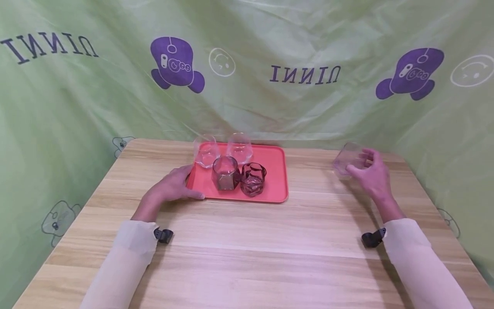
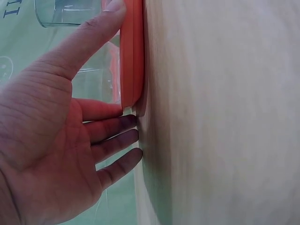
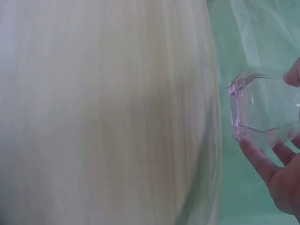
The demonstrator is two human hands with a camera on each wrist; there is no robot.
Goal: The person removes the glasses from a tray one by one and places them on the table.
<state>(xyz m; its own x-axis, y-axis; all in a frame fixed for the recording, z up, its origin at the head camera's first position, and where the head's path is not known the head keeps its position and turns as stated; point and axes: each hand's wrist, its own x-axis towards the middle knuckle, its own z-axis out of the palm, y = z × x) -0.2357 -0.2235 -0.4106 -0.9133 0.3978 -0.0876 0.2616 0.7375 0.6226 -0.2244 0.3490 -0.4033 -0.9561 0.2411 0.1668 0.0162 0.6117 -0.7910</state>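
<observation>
My right hand (image 1: 372,176) grips a clear drinking glass (image 1: 347,161) with a faint pink tint, off to the right of the tray. In the right wrist view the glass (image 3: 262,105) is held between the thumb and fingers, its faceted base raised off the tabletop. My left hand (image 1: 171,185) lies at the near left corner of a red tray (image 1: 275,171). Its thumb touches the tray's front side (image 2: 132,56), and the other fingers reach along the left side, fairly straight. On the tray stand two clear glasses (image 1: 240,152) behind and two dark tinted glasses (image 1: 253,182) in front.
The wooden table (image 1: 247,244) runs back to a green printed curtain (image 1: 247,98) that hangs behind it and along both sides. A small black device (image 1: 164,236) sits at the left cuff and another black device (image 1: 372,239) at the right cuff.
</observation>
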